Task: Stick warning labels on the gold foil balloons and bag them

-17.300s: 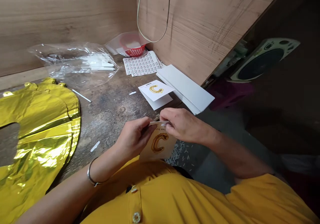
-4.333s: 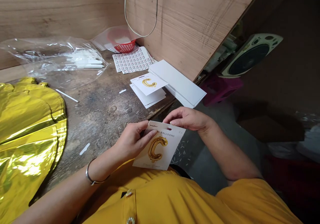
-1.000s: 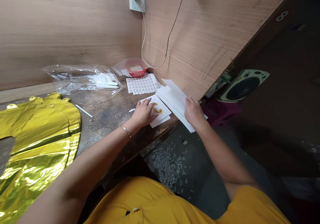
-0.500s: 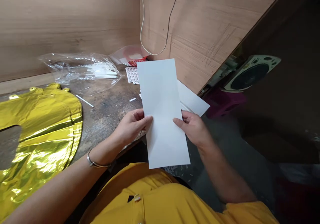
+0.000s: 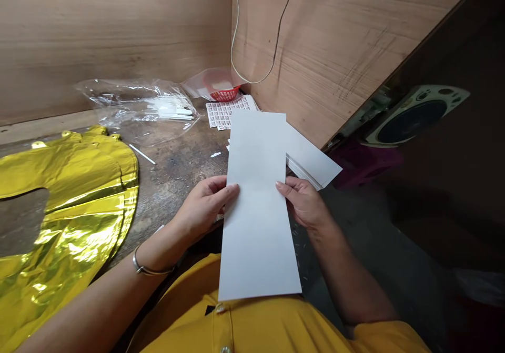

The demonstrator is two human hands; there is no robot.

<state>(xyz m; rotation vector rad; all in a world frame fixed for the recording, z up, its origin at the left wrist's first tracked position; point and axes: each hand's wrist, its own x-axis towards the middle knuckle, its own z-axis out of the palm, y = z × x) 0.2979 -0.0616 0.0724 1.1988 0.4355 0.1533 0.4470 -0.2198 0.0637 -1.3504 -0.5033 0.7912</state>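
Note:
A long blank white card (image 5: 258, 205) is held upright in front of my chest by both hands. My left hand (image 5: 203, 208) pinches its left edge at mid-height, thumb on the front face. My right hand (image 5: 305, 205) grips the right edge the same way. Behind the card a stack of the same white cards (image 5: 311, 158) lies at the bench's right edge. The folded cards printed with a gold letter C are hidden behind the held card.
A gold foil balloon (image 5: 67, 205) lies flat at the left of the worn bench (image 5: 177, 169). A clear bag of white straws (image 5: 158, 106), a sheet of labels (image 5: 223, 113) and a red basket (image 5: 223, 92) sit at the back by wooden walls. A speaker (image 5: 418, 113) is at the right.
Both hands left the cards on the bench, lifted one blank card off the stack and drew it toward my chest; it now hangs lower and closer.

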